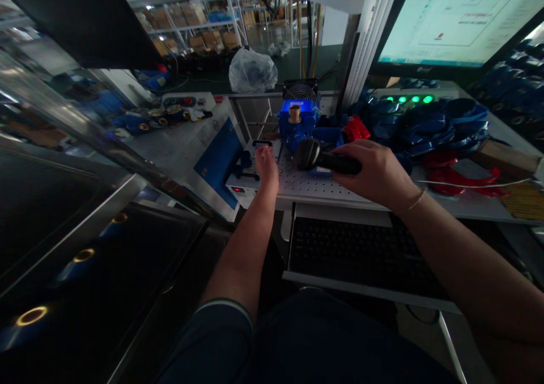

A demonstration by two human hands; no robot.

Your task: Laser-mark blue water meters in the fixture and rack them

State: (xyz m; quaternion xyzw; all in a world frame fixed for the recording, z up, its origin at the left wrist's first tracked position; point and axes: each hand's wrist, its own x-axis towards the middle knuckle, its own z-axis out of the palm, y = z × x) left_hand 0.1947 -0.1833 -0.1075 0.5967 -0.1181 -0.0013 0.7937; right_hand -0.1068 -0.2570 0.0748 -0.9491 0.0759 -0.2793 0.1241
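My right hand (374, 171) is wrapped round a black handheld scanner (317, 157), whose head points left over the perforated white plate (314, 186). Just behind the scanner stands a blue metal part with a brass fitting on top (295, 124), lit by blue light. My left hand (266, 166) rests at the plate's left edge with its fingers curled in a loose fist, close to a black clamp handle (249, 166). What the left fingers hold, if anything, I cannot make out.
A black keyboard (352, 254) sits on a tray below the plate. A monitor (459, 16) stands top right above piles of blue and red parts (429, 123). A blue-and-white machine housing (212, 157) and a dark glossy surface (85, 248) lie left.
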